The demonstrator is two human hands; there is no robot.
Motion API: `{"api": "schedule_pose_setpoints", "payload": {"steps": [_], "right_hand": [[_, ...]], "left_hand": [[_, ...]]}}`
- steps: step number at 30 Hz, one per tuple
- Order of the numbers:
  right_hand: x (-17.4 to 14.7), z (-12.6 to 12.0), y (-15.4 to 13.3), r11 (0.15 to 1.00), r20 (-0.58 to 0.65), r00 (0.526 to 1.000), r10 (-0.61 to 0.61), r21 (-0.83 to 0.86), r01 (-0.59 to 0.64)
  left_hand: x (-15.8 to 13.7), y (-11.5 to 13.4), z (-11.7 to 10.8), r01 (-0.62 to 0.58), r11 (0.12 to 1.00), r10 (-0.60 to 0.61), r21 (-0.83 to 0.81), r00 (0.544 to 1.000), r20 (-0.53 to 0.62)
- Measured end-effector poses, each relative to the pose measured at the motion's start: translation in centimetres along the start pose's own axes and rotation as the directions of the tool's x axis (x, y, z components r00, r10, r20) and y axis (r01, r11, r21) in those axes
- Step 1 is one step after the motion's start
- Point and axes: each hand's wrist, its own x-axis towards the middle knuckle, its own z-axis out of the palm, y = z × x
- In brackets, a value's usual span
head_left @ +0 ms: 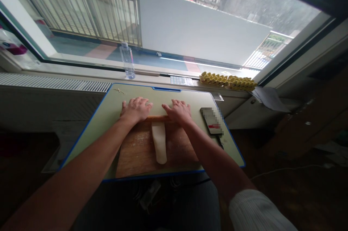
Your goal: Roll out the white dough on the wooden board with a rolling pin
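Note:
A long, pale strip of dough [160, 144] lies flat on a brown wooden board [136, 153], rounded at its near end. Across its far end rests a wooden rolling pin [158, 118], whose two ends are covered by my hands. My left hand [136, 109] lies over the pin's left end, its fingers stretched forward and apart. Over the right end is my right hand [178, 110], palm down, with the thumb pointing inward and the fingers extended. Neither hand's fingers wrap round the pin.
The board sits on a small light-green table [106, 104] with a blue edge. A phone [212, 121] with a cable lies at the right. Small dough scraps [119, 91] are at the far left. A water bottle [127, 61] and yellow egg cartons [227, 81] stand along the window sill.

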Motion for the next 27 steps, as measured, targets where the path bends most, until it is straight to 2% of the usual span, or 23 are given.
{"api": "schedule_pose_setpoints", "payload": {"steps": [7,17,27], "right_hand": [[-1.4,0.0,-0.2,1.000,-0.012,1.000,0.001,-0.032,-0.001],[-4.3,-0.1,-0.2,0.990,-0.059,0.997,-0.053,-0.131,0.045],[-9.2,-0.4,-0.2,0.983,-0.109,0.988,-0.109,-0.158,0.091]], "left_hand": [[-1.6,0.0,0.3,-0.020,1.000,0.020,-0.002,0.998,-0.060],[-4.6,0.6,0.2,-0.020,0.999,0.022,0.028,0.997,-0.067],[-9.0,1.2,0.5,-0.052,0.996,0.063,0.078,0.987,-0.149]]}}
